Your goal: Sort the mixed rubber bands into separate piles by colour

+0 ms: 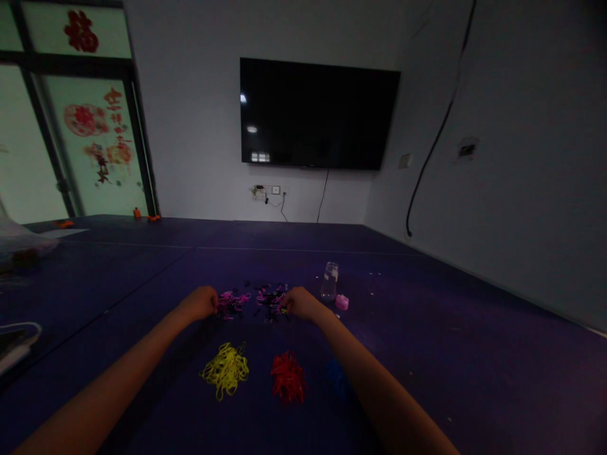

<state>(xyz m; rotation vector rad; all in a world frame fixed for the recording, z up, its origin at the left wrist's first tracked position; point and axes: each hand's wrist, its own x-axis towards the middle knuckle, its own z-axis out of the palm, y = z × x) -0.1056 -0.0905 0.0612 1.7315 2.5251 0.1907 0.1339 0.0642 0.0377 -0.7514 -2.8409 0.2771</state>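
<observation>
My left hand (203, 302) is closed at the left edge of a pile of pink bands (231, 303); whether a band is between its fingers is too small to tell. My right hand (298, 301), fingers pinched, touches the right side of a mixed pile of pink and black bands (269, 298). Nearer to me lie a yellow pile of bands (226, 370) and a red pile (288, 378). A blue pile (336, 377) is partly hidden by my right forearm.
Right of my right hand, a clear bottle (329, 282) stands beside a pink cap (342, 302) on the dark purple surface (427, 328). A plastic bag (21, 243) and a white-edged object (16, 347) lie at far left.
</observation>
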